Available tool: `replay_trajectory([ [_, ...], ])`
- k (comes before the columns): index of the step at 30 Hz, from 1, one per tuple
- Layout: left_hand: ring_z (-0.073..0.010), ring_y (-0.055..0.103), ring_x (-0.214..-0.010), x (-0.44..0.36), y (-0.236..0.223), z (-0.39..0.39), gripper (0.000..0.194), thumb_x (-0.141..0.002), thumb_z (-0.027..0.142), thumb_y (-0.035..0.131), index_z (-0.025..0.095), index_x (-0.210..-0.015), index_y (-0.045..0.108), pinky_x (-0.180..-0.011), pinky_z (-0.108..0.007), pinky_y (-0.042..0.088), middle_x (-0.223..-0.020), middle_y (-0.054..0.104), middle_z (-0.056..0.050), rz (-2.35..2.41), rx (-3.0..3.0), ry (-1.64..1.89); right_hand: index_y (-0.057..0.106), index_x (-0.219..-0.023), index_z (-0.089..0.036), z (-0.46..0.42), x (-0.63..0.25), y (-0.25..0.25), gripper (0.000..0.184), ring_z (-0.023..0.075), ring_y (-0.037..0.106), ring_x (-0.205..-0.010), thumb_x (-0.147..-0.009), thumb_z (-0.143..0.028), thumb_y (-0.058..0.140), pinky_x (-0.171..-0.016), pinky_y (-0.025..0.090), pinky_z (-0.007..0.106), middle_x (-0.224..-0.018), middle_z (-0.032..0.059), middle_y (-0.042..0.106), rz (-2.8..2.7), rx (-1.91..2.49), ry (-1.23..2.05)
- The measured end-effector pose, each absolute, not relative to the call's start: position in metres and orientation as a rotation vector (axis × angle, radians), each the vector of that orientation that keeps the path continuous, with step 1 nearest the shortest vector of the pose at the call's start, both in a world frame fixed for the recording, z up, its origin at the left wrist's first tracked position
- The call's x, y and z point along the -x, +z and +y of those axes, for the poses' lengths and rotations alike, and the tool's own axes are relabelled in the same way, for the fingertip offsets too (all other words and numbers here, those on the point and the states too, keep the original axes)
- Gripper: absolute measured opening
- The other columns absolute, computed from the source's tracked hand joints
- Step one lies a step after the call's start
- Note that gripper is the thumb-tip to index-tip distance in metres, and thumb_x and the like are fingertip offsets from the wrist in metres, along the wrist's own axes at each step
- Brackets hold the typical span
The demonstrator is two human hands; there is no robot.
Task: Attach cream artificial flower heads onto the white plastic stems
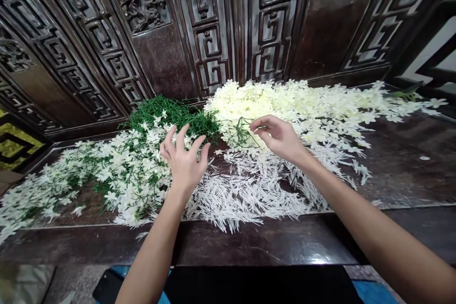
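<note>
My left hand (184,159) hovers with its fingers spread over the edge of the assembled white flowers on green stems (117,171), holding nothing. My right hand (280,137) pinches a thin green stem piece (242,135) between thumb and fingers, just in front of the heap of loose cream flower heads (302,104). A pile of bare green stems (171,114) lies behind my left hand. White needle-like stamen pieces (245,194) are spread below both hands.
Everything lies on a dark wooden platform (249,242) backed by carved dark wood panels (213,23). A black and blue object (249,285) sits at the bottom edge. A patterned yellow and black floor (14,142) shows at the left.
</note>
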State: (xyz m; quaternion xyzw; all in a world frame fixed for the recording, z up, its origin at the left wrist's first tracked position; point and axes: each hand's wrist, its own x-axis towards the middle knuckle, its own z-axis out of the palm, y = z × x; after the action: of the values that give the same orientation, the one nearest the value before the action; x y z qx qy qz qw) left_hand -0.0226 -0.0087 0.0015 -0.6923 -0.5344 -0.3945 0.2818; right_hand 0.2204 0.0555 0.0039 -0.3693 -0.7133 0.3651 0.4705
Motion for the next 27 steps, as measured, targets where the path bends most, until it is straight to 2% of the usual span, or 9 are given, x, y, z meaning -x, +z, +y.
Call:
replay_trajectory([
  [4,-0.0249,0.057,-0.108,0.009,-0.003,-0.011,0.026,-0.087,0.018,0.062,0.020,-0.113,0.062,-0.091,-0.047,0.048,-0.113,0.063,-0.011,-1.278,2.224,-1.212,0.057,-0.089,-0.022,0.049,-0.217,-0.001,0.011,0.0207,0.062,-0.089,-0.084,-0.014,0.052,-0.084,0.056,0.048,-0.097,0.0063,0.059,-1.799,0.796,0.918],
  [7,-0.0203,0.061,-0.105,0.001,-0.007,-0.014,0.033,-0.090,0.018,0.059,0.016,-0.123,0.056,-0.089,-0.038,0.053,-0.116,0.064,-0.012,-1.369,2.530,-1.236,0.057,-0.090,-0.021,0.042,-0.211,-0.002,0.005,0.0198,0.062,-0.092,-0.086,-0.019,0.054,-0.091,0.054,0.047,-0.098,0.0059,0.059,-1.836,0.710,1.009],
  [9,-0.0181,0.066,-0.096,-0.003,-0.009,-0.015,0.033,-0.089,0.019,0.060,0.017,-0.122,0.058,-0.084,-0.035,0.056,-0.112,0.068,-0.010,-1.456,2.640,-1.262,0.058,-0.091,-0.021,0.038,-0.207,-0.003,0.005,0.0197,0.062,-0.094,-0.087,-0.023,0.057,-0.095,0.052,0.048,-0.097,0.0056,0.061,-1.844,0.698,1.096],
  [14,-0.0169,0.067,-0.080,-0.004,-0.009,-0.014,0.011,-0.086,0.017,0.062,0.019,-0.094,0.069,-0.073,-0.032,0.057,-0.091,0.072,-0.006,-1.663,2.574,-1.434,0.061,-0.093,-0.020,0.037,-0.209,-0.003,0.020,0.0206,0.064,-0.095,-0.079,-0.031,0.070,-0.097,0.051,0.049,-0.097,0.0052,0.065,-1.883,0.713,1.126],
  [17,-0.0171,0.066,-0.083,-0.002,-0.008,-0.013,0.011,-0.083,0.022,0.066,0.018,-0.093,0.070,-0.076,-0.033,0.057,-0.093,0.070,-0.007,-1.883,2.418,-1.719,0.062,-0.094,-0.019,0.044,-0.216,-0.005,0.029,0.0211,0.065,-0.092,-0.073,-0.032,0.077,-0.093,0.054,0.048,-0.100,0.0072,0.065,-1.830,0.823,1.059],
  [21,-0.0165,0.064,-0.087,0.002,-0.006,-0.013,0.012,-0.080,0.021,0.068,0.018,-0.091,0.068,-0.078,-0.032,0.058,-0.095,0.067,-0.006,-1.964,2.170,-2.016,0.063,-0.093,-0.020,0.053,-0.225,-0.007,0.016,0.0208,0.066,-0.091,-0.080,-0.029,0.068,-0.093,0.055,0.048,-0.095,0.0063,0.066,-1.672,0.910,0.950],
  [24,-0.0163,0.061,-0.086,0.005,-0.003,-0.013,0.008,-0.081,0.022,0.067,0.017,-0.088,0.068,-0.073,-0.031,0.060,-0.093,0.064,-0.006,-1.960,2.038,-2.011,0.062,-0.090,-0.022,0.056,-0.230,-0.003,0.011,0.0209,0.068,-0.089,-0.080,-0.024,0.065,-0.091,0.057,0.046,-0.090,0.0053,0.067,-1.552,0.911,0.913],
  [27,-0.0169,0.061,-0.089,0.008,-0.002,-0.012,0.017,-0.080,0.025,0.070,0.016,-0.094,0.070,-0.075,-0.032,0.061,-0.099,0.064,-0.008,-1.975,2.013,-1.916,0.062,-0.088,-0.023,0.054,-0.234,0.004,0.011,0.0212,0.068,-0.088,-0.079,-0.022,0.066,-0.089,0.058,0.045,-0.091,0.0052,0.068,-1.501,0.931,0.808],
])
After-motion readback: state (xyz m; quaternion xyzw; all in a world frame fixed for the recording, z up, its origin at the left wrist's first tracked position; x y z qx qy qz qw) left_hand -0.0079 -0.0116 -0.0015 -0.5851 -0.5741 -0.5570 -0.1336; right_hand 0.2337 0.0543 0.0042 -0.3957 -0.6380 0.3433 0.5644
